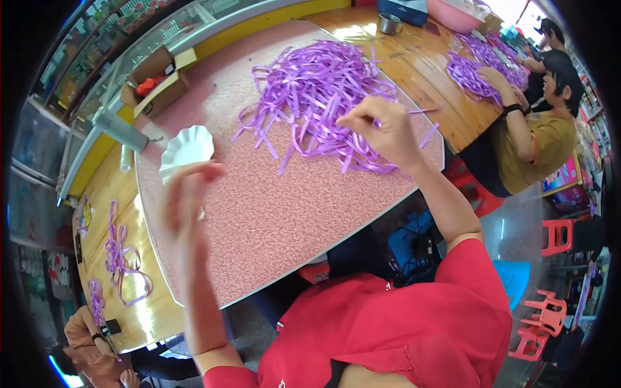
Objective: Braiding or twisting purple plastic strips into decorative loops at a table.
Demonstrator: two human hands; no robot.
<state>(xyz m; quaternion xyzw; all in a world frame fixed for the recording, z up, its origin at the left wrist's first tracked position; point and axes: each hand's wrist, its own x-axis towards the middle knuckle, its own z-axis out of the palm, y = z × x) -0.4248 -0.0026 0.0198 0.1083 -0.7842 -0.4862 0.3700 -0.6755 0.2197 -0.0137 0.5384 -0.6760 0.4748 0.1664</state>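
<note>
Well, reading the pink speckled tabletop (284, 220) as a clock, twelve on the side away from the worker in the red shirt (394, 317), I see the heap of purple ribbon (317, 90) around one o'clock, loose ends trailing toward the middle. The right hand (383, 132) sits between two and three, in front of the heap's near side, thumb and forefinger brought tip to tip; whether a strand is pinched there, I can't make out. Just past nine, the left hand (189, 197) is a blur, fingers bent inward, across the near edge of a white scalloped dish (187, 149) from where I look (how far they part, or if they grip anything, I can't say). A cardboard box (158, 100) stands at ten. Beyond the table's edge, more ribbon (116, 255) lies at eight, and a co-worker in mustard (550, 152) sits at three.
</note>
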